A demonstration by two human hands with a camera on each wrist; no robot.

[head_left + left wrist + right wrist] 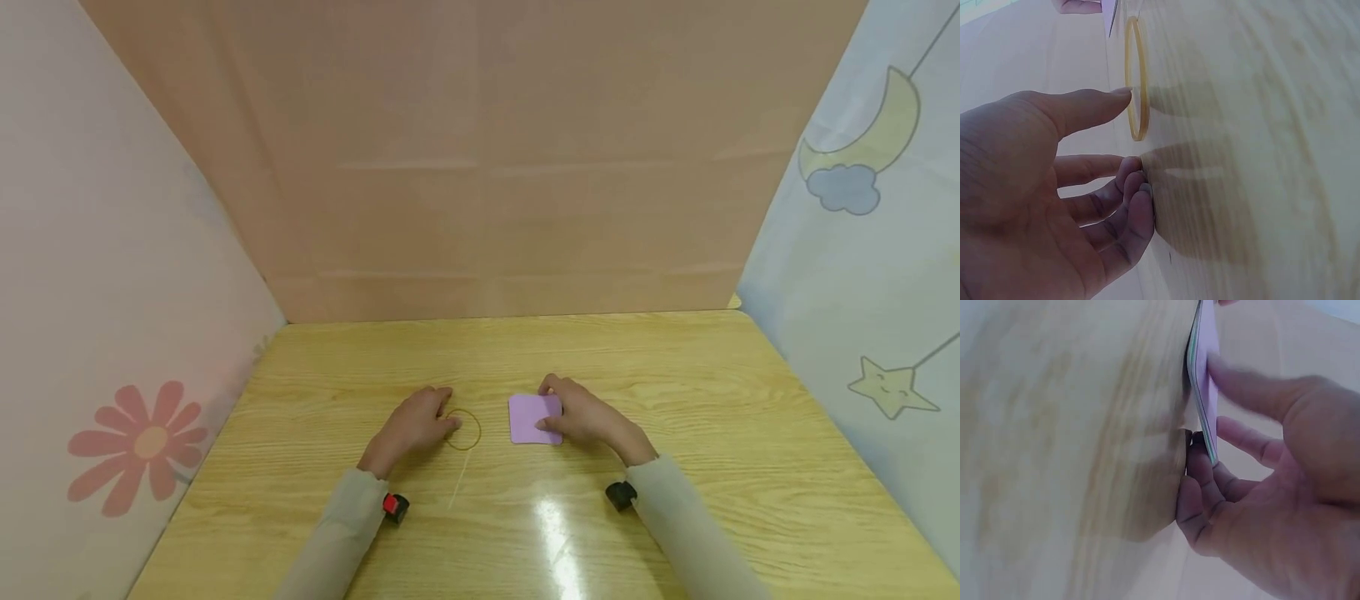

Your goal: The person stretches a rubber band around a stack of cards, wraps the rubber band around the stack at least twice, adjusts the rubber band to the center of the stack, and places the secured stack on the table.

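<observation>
A thin rubber band, yellow-brown and round, lies on the wooden table. My left hand rests beside it, its thumb tip at the band's near-left edge and the other fingertips on the wood. Thumb and fingers stand apart in the left wrist view, where the band shows nearly edge-on. To the right is a thin stack of square paper sheets, purple on top. My right hand pinches its right side, thumb above and fingers at the edge beneath. Layered green and white edges of the sheets appear in the right wrist view, slightly tilted off the table.
The wooden table reaches back to a tan panel. White side panels stand left and right, printed with a flower, a moon and a star. Light glares on the near tabletop.
</observation>
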